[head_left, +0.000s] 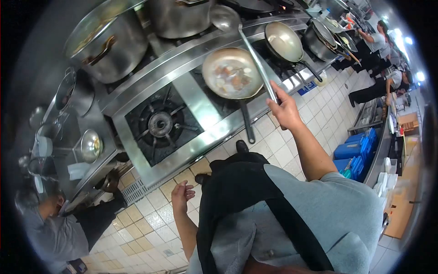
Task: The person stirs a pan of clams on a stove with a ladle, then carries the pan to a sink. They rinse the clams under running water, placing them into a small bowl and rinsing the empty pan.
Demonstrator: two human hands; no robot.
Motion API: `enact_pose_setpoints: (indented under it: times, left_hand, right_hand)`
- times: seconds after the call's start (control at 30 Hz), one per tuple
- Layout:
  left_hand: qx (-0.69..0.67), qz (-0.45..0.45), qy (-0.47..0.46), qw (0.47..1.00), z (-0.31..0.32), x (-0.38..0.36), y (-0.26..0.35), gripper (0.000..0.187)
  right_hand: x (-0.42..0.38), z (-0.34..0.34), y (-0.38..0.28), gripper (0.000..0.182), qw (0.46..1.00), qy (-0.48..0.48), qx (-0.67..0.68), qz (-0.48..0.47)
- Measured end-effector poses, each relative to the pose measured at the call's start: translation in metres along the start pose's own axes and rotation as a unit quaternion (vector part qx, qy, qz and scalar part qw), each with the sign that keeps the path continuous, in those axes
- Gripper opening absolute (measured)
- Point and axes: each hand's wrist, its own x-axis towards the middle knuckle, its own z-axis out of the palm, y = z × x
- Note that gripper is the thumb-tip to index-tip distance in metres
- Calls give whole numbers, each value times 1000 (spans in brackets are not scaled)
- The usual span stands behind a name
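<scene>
My right hand [285, 109] is wrapped round the long metal handle of a ladle [225, 18]. The ladle's bowl is raised at the back of the stove, beside a large pot, and its handle passes across the right edge of a frying pan [211, 73]. In that pan lie several pinkish and pale pieces of food [235, 78], too small to name. The pan rests on a burner, its dark handle pointing towards me with no hand on it. My left hand [182, 195] hangs low by my side over the floor, empty, its fingers loosely bent and apart.
A bare gas burner [159, 124] is left of the pan. Large steel pots [107, 45] stand behind; another pan [284, 42] and a pot [319, 41] are to the right. A person [59, 228] stoops at far left. Blue bins [356, 153] and co-workers [378, 39] are on the right.
</scene>
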Motion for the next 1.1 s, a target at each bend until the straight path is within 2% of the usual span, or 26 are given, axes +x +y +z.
enact_pose_setpoints:
  times: [0.03, 0.2, 0.27, 0.47, 0.53, 0.57, 0.6, 0.67, 0.7, 0.77, 0.83, 0.87, 0.9, 0.93, 0.97, 1.0, 1.1]
  left_hand:
    - [10, 13, -19, 1000, 18, 5, 8, 41]
    - [43, 23, -61, 997, 115, 29, 20, 38]
    - [12, 24, -90, 996, 158, 35, 25, 41]
    - [7, 15, -102, 995, 246, 46, 33, 48]
    - [-27, 28, -119, 992, 264, 41, 39, 51]
    - [0, 38, -111, 993, 272, 38, 43, 56]
    - [3, 34, -106, 994, 277, 36, 46, 56]
    - [-11, 24, -118, 993, 284, 34, 49, 62]
    - [5, 27, -102, 994, 283, 34, 47, 65]
    - [9, 21, -71, 997, 273, 40, 39, 67]
    - [0, 19, -19, 1000, 267, 40, 33, 71]
    - [-3, 19, -14, 1000, 263, 38, 29, 71]
    - [-5, 12, 2, 1000, 257, 37, 23, 65]
    - [-8, 7, 18, 1000, 251, 36, 18, 59]
    - [-21, -4, 20, 1000, 243, 36, 11, 58]
    - [-24, -3, 27, 999, 239, 30, 7, 58]
    - [-6, -72, 100, 992, 220, 20, -14, 61]
  right_hand:
    - [8, -14, 5, 59, 998, 11, 45, 46]
    - [59, -63, 94, 61, 990, 5, 110, 90]
    - [73, -71, 128, 59, 969, -48, 194, 142]
    - [96, -60, 212, 55, 925, -123, 309, 186]
    - [101, -54, 229, 51, 943, -137, 251, 172]
    - [103, -52, 238, 47, 961, -122, 183, 170]
    - [107, -51, 253, 47, 959, -127, 186, 174]
    - [117, -57, 258, 40, 994, -84, 63, -11]
    - [121, -79, 249, 32, 994, -110, -13, 1]
    - [138, -110, 250, 25, 999, -35, -26, -15]
    - [167, -159, 254, 35, 973, 89, -191, -89]
    - [178, -182, 245, 45, 958, 119, -258, -30]
    - [192, -197, 264, 53, 931, 158, -326, -45]
    - [203, -209, 275, 61, 918, 137, -372, 28]
    - [218, -221, 301, 68, 905, 83, -414, 54]
    - [230, -234, 316, 60, 947, 21, -309, 89]
    - [243, -254, 309, 55, 952, -46, -298, 53]
